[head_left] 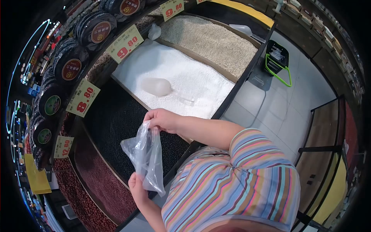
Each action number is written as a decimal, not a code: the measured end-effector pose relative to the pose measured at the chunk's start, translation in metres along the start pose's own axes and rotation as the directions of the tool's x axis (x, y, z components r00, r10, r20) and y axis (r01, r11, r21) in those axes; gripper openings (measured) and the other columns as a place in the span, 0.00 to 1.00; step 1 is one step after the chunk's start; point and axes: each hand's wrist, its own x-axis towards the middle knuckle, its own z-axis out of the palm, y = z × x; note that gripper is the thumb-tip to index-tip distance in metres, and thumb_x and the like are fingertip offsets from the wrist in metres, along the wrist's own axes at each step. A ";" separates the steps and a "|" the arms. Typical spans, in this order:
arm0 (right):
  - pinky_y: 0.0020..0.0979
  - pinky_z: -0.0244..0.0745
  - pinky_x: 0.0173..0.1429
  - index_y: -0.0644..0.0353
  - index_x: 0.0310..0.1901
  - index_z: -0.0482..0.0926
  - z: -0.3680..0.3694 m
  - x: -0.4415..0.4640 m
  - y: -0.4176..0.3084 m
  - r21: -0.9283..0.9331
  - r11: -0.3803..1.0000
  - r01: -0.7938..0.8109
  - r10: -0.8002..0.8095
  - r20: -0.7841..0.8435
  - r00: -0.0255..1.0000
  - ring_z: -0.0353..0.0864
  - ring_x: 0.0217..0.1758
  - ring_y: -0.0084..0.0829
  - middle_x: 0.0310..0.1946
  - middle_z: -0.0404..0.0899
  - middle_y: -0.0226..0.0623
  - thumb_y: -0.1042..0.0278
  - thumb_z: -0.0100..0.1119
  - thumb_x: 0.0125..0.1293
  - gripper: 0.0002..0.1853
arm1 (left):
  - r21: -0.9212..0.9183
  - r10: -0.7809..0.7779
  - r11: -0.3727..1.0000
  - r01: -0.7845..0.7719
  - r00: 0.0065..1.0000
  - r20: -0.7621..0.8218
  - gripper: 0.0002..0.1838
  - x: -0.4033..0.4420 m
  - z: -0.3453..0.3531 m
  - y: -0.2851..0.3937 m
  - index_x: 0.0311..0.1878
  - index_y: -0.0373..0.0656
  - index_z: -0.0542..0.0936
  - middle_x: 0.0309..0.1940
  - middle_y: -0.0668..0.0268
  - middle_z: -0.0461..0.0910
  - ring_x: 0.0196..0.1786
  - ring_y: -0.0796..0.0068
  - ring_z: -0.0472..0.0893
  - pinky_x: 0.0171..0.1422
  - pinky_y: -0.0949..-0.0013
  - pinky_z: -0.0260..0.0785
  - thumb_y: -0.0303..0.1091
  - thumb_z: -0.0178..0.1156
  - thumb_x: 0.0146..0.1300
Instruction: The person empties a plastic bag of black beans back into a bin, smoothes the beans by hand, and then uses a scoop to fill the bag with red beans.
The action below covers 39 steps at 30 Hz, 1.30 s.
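A clear plastic bag (148, 154) hangs between my hands above the bin of black beans (112, 112). My right hand (162, 119) is closed on the bag's gathered upper end. Lower down, my left hand (137, 185) pinches the bag's side, its fingers partly hidden behind the film. The bag looks crumpled and flat, with nothing visible inside. Beyond my right hand, a translucent scoop (156, 87) lies on the white grain-like heap (208, 87) in the neighbouring bin.
A pale grain bin (208, 36) lies farther off, with another scoop (241, 29) at its edge. Reddish grains (96, 170) and red beans (69, 193) fill bins at left. Price signs (83, 98) and round packages (71, 69) line the back. A black basket (276, 58) stands on the floor.
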 end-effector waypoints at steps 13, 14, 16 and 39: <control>0.21 0.70 0.36 0.61 0.38 0.77 -0.009 -0.014 0.018 -0.384 0.922 0.048 -0.057 -0.012 0.998 0.75 0.28 0.18 0.27 0.78 0.30 0.78 0.48 0.62 0.07 | -0.154 0.127 0.972 -0.177 0.949 -0.289 0.07 0.008 0.016 0.005 0.33 0.39 0.75 0.27 0.72 0.76 0.29 0.87 0.72 0.35 0.81 0.65 0.30 0.55 0.67; 0.23 0.71 0.37 0.60 0.38 0.77 -0.003 -0.020 0.023 -0.535 0.837 0.116 -0.100 0.059 0.993 0.76 0.29 0.19 0.27 0.78 0.30 0.79 0.48 0.60 0.08 | -0.120 0.131 0.978 -0.171 0.949 -0.288 0.06 0.009 0.018 0.009 0.34 0.39 0.75 0.28 0.72 0.76 0.29 0.87 0.72 0.35 0.81 0.65 0.30 0.55 0.67; 0.29 0.72 0.40 0.60 0.39 0.77 0.002 -0.025 0.031 -0.702 0.674 0.230 -0.171 0.154 0.973 0.80 0.33 0.28 0.27 0.78 0.35 0.78 0.48 0.56 0.10 | -0.062 0.129 0.987 -0.147 0.964 -0.234 0.07 0.010 0.024 0.012 0.35 0.38 0.76 0.28 0.73 0.76 0.30 0.88 0.72 0.35 0.81 0.65 0.31 0.54 0.67; 0.30 0.77 0.47 0.63 0.40 0.82 -0.090 -0.001 0.144 -0.412 0.910 -0.051 0.015 -0.092 0.996 0.82 0.40 0.30 0.36 0.83 0.39 0.67 0.60 0.57 0.12 | 0.990 0.504 0.125 0.070 0.855 -0.124 0.35 0.157 -0.001 -0.018 0.70 0.55 0.60 0.73 0.55 0.47 0.75 0.45 0.44 0.73 0.38 0.40 0.53 0.56 0.62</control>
